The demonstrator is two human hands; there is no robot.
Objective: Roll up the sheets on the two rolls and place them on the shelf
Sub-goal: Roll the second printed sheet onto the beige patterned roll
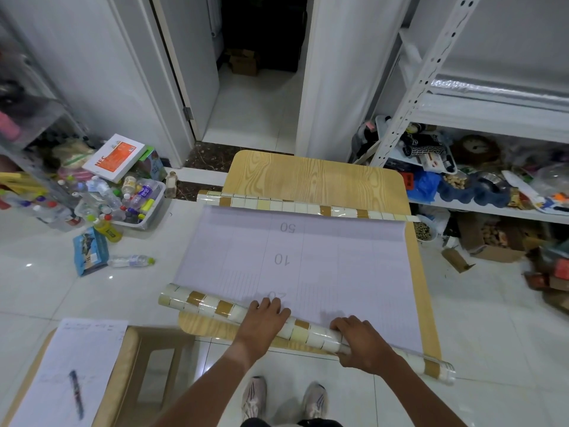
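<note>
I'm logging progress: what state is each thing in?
Near roll: partly rolled, both hands on it.
Far roll: rolled, lying across the table.
Sheet: flat between the rolls.
Left hand: flat on near roll.
Right hand: gripping near roll.
Door: open.

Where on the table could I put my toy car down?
Bare wood shows on the table beyond the far roll. The unrolled sheet covers the middle. The near edge is crowded: both hands, left and right, rest on the near roll.
</note>
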